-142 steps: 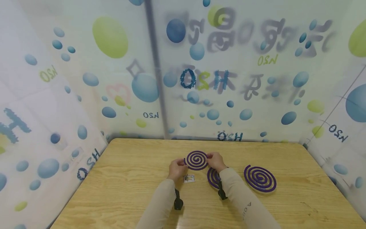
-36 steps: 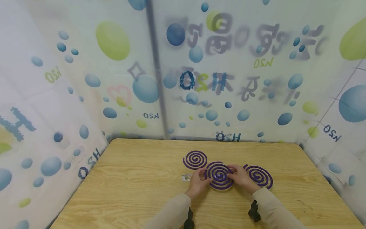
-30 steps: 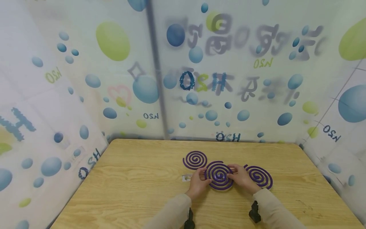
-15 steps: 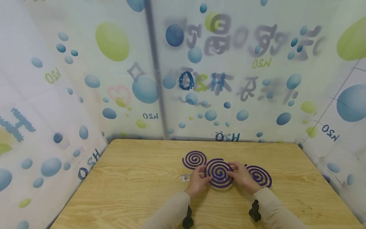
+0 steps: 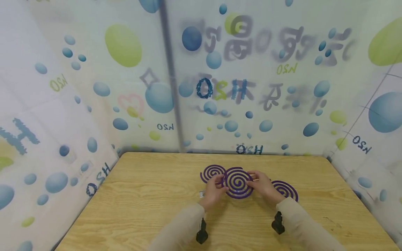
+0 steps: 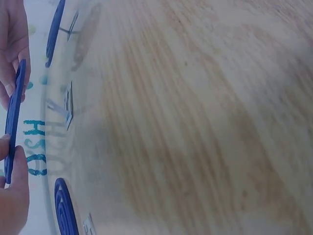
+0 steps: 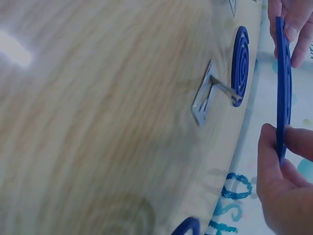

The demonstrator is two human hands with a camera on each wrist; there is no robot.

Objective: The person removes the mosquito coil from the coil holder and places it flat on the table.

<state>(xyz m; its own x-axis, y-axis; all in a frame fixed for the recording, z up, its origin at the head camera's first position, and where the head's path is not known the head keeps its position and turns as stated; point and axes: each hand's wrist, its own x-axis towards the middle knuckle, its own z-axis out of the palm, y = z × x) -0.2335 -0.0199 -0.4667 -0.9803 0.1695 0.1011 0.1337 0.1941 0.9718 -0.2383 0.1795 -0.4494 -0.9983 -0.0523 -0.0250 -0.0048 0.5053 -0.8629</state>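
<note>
From where I stood, the back wall [image 5: 194, 10] bore a large H2O [image 5: 221, 89] in blue and lime, its order running backwards. A smaller reversed H2O [image 5: 249, 150] sat low on it, near the table [image 5: 147, 198]. The left wall [image 5: 19, 99] carried a big blue H [image 5: 22, 136] and, lower, dark blue reversed lettering [image 5: 97, 179]; the right wall [image 5: 389, 157] had similar small lettering [image 5: 362, 145]. Large grey characters [image 5: 240, 48] on the back wall were too blurred to read.
</note>
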